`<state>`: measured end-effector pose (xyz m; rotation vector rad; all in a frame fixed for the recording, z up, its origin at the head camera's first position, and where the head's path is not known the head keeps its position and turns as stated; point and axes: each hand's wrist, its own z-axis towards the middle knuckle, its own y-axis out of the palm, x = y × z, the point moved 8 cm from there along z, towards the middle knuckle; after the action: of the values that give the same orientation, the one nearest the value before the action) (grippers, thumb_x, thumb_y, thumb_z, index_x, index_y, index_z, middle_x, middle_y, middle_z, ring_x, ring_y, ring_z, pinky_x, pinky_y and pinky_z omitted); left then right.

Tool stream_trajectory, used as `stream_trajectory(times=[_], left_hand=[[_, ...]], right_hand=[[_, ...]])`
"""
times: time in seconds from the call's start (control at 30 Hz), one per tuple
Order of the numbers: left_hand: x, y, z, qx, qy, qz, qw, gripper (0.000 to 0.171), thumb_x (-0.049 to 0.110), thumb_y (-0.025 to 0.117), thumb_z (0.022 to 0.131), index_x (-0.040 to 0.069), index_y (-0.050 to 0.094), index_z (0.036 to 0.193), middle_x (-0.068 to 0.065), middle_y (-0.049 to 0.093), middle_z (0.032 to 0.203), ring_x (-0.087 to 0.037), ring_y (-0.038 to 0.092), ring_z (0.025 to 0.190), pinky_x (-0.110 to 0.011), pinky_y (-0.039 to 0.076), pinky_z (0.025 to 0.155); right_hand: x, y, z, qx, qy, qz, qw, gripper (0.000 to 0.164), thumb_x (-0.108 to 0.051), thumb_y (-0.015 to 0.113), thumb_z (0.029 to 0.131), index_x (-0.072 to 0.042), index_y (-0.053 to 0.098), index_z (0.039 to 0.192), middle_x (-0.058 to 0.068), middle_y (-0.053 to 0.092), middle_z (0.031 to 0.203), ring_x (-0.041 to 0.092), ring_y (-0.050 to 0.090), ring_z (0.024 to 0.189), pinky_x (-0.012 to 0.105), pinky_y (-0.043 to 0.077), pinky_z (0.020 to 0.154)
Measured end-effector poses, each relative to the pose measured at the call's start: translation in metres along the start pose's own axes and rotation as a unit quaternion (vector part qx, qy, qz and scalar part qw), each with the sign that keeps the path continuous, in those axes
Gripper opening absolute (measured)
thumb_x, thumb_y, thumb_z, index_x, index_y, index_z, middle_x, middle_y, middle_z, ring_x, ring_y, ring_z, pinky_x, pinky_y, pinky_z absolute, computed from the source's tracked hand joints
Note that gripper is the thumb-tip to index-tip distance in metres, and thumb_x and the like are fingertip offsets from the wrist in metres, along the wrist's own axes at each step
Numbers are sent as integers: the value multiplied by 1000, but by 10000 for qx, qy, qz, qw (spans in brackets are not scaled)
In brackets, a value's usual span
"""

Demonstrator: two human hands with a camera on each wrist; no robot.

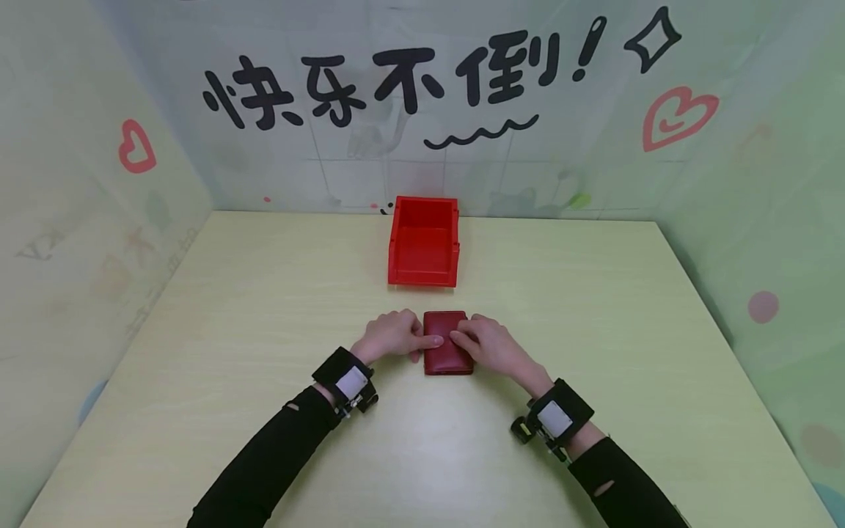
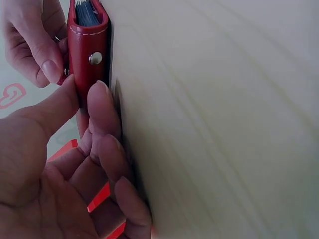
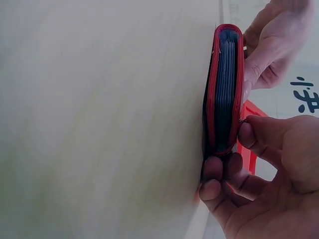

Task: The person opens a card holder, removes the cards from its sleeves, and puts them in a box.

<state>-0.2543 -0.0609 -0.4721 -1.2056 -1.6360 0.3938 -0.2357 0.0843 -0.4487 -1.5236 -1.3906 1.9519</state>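
A dark red leather card holder (image 1: 444, 359) lies closed on the table between both hands. Its side bears a silver snap button (image 2: 95, 58), and a stack of thin sleeves (image 3: 227, 84) shows at the edge facing the right wrist camera. From the left, my left hand (image 1: 394, 335) holds it, thumb over the top and index fingertip against the side with the snap. My right hand (image 1: 491, 345) pinches its right part, the thumb on the upper cover and curled fingers at the far end in the right wrist view.
A red open-topped plastic bin (image 1: 423, 257) stands just beyond the card holder, near the back of the pale wooden table (image 1: 297, 279). Printed fabric walls (image 1: 370, 172) enclose the table at the back and both sides. Each wrist wears a black strap with a camera.
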Motion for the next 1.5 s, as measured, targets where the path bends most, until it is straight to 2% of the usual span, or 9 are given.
stream_trajectory(times=[0.17,0.4,0.5,0.73,1.0,1.2,1.33,1.5], left_hand=[[0,1,2,-31,-15,42,10000,42,50,70,91,14,67,70,-2,66,61,-14,48,59,-27,30,57],[2,1,2,-55,44,118,9999,43,50,69,91,14,67,67,-1,66,61,-14,47,58,-27,29,57],[3,0,1,-60,61,149,9999,43,50,69,91,14,67,67,-1,66,61,-14,47,58,-27,29,56],[2,1,0,-65,35,86,9999,42,50,69,91,14,67,69,-1,67,62,-14,48,59,-27,30,58],[2,-1,-2,-29,11,50,10000,42,50,70,90,14,66,69,-1,67,62,-14,49,60,-28,31,60],[3,-4,-4,-47,-40,-12,10000,42,50,71,90,13,67,69,-2,67,63,-15,50,61,-28,32,60],[4,-4,-4,-50,-43,-38,10000,42,49,71,90,12,67,69,-2,67,63,-14,50,61,-28,31,60],[4,-4,-4,-70,-46,-96,9999,42,49,71,90,12,66,70,-3,67,63,-14,50,61,-27,31,59]], right_hand=[[4,0,-1,-133,18,246,9996,20,-18,59,101,-8,64,84,4,54,74,14,48,73,24,39,65],[15,-3,-6,-145,18,1143,9933,26,-14,54,103,-6,59,79,3,52,75,13,48,70,23,39,64],[18,-3,-7,-163,-8,1333,9909,26,-15,53,104,-6,59,80,3,53,76,13,48,72,24,39,65],[36,-11,-17,-112,522,1658,9847,30,-21,53,104,-4,61,80,7,58,78,17,48,75,29,37,69],[58,-27,-26,-58,697,1369,9881,28,-23,56,103,-6,65,83,6,58,80,17,46,74,27,36,66],[62,-34,-28,88,464,982,9940,20,-18,62,98,-6,69,85,6,65,83,16,50,78,28,39,69],[65,-36,-29,280,410,578,9971,13,-18,65,95,-8,69,87,5,68,84,18,52,82,36,39,80],[71,-34,-32,166,739,150,9970,11,-23,67,93,-12,68,91,6,65,91,28,49,97,52,33,91]])
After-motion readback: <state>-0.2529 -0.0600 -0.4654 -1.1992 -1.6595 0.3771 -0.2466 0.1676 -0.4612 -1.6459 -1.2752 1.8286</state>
